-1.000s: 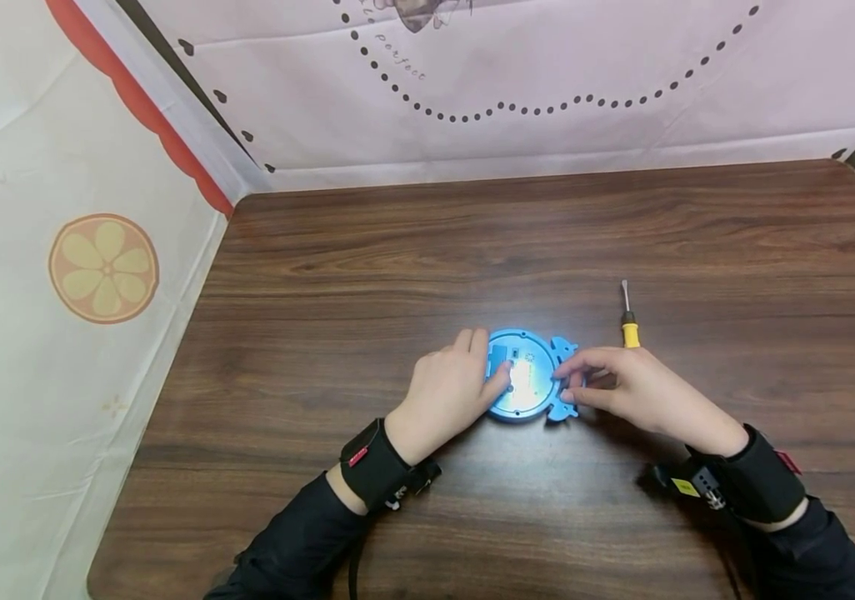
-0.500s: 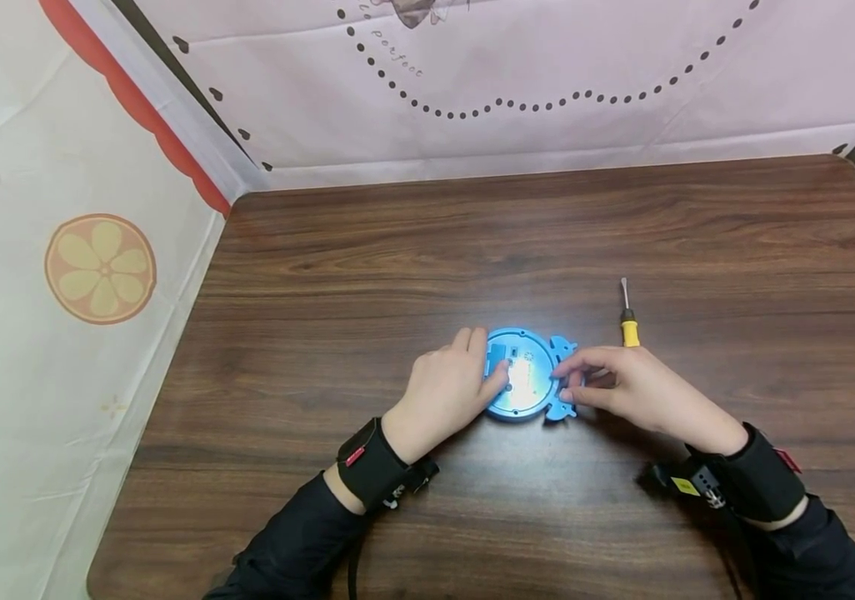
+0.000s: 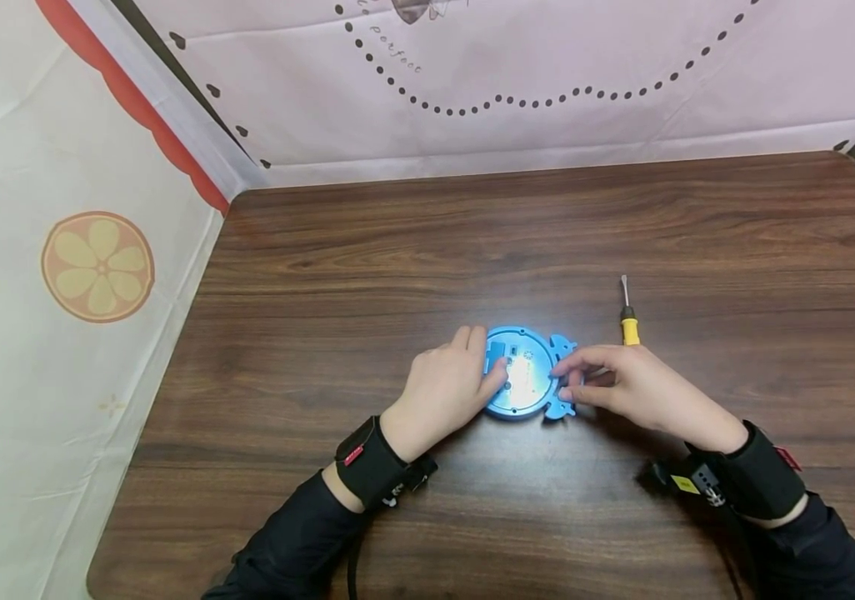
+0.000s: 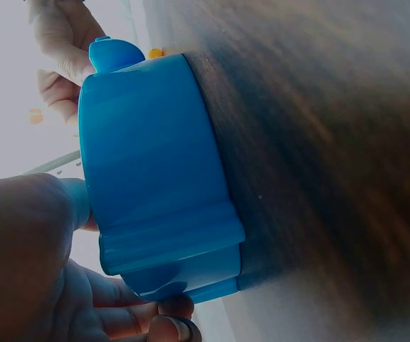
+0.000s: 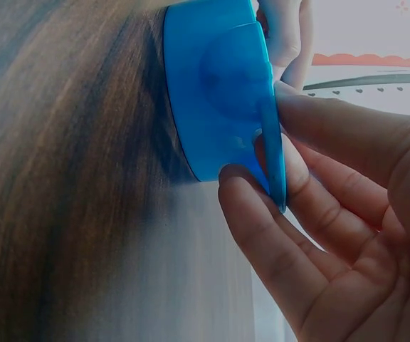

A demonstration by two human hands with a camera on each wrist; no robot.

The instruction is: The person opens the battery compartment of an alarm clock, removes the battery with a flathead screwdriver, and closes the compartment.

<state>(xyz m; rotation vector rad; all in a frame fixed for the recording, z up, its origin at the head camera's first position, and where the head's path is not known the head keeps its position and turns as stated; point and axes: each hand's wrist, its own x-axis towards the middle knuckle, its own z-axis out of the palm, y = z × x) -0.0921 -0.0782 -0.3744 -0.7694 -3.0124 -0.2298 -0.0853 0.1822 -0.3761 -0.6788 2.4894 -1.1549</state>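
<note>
A round blue plastic case (image 3: 527,385) with a two-lobed end lies on the wooden table, its flat side with a small rectangular panel facing up. My left hand (image 3: 444,382) grips its left side, thumb over the flat side and fingers round the edge. At the lobed end, my right hand (image 3: 626,383) pinches the rim. The right wrist view shows the thumb on one face of the thin blue flange (image 5: 276,157) and fingers behind it. Seen from the left wrist, the case's smooth curved side wall (image 4: 151,149) stands close to the tabletop. My left fingers hide part of its left edge.
A screwdriver (image 3: 629,329) with a yellow handle and a metal shaft lies just beyond my right hand, tip pointing away. The brown wood-grain table (image 3: 367,250) meets a white printed cloth (image 3: 547,50) at the back and another at the left.
Both hands keep their hold on the blue case, in nearly the same place. Only a slight shift of the head view shows.
</note>
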